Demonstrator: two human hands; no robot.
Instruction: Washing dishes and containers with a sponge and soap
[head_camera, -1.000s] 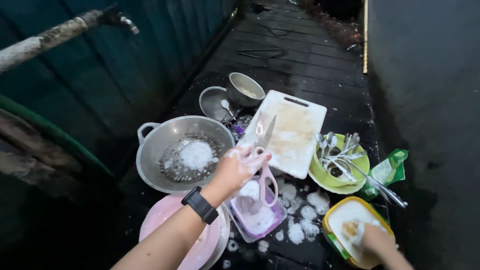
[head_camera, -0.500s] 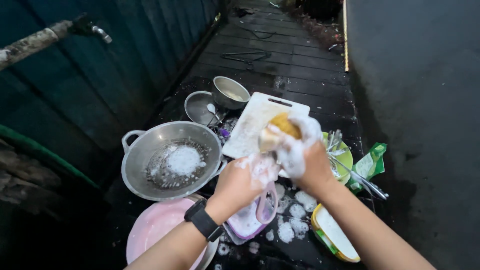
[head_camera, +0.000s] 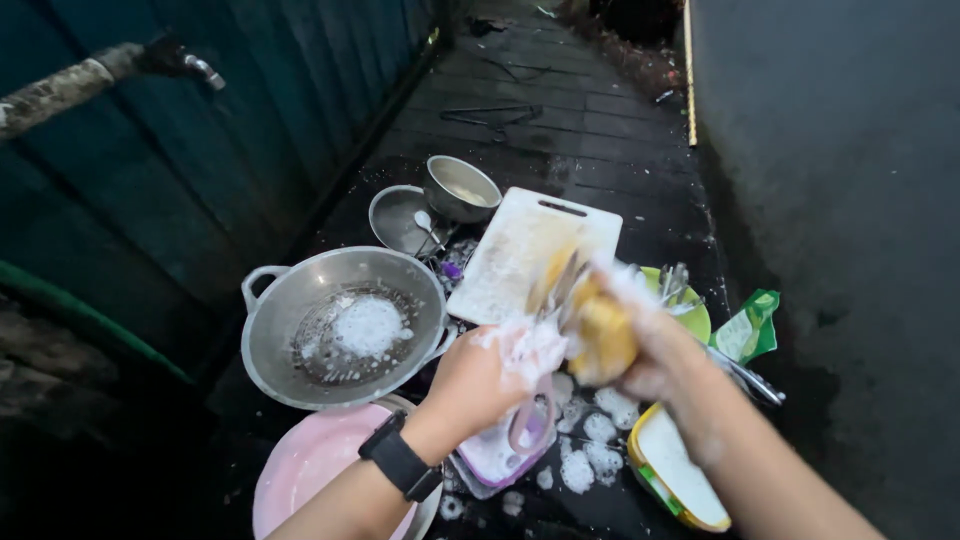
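The pink-handled scissors (head_camera: 548, 375) sit upright in the left hand (head_camera: 480, 380), whose soapy fingers are curled tight round the handle loops, blades pointing up and away over the near edge of the white cutting board (head_camera: 525, 255); the right hand (head_camera: 650, 345) presses a yellow sponge (head_camera: 603, 338) against the blades, its fingers wrapped closed on the sponge (motion blur smears the fingertips). Both hands hover above a small pink tub (head_camera: 500, 460) ringed with clumps of foam; a black watch (head_camera: 402, 462) bands the left wrist. Left of the hands lies a large steel wok (head_camera: 300, 320) with suds in its bottom, its rim touching a pink basin (head_camera: 300, 465) at the near edge of the view. Right of them, a green plate (head_camera: 692, 318) holds cutlery, a yellow-rimmed dish (head_camera: 672, 470) lies below the right forearm, and a green sachet (head_camera: 748, 328) stands just beyond. Past the board rest a steel bowl (head_camera: 460, 188) and a steel plate (head_camera: 395, 218); farther on the dark wet planks (head_camera: 560, 110) run open between the blue wall (head_camera: 250, 110) and a grey one.
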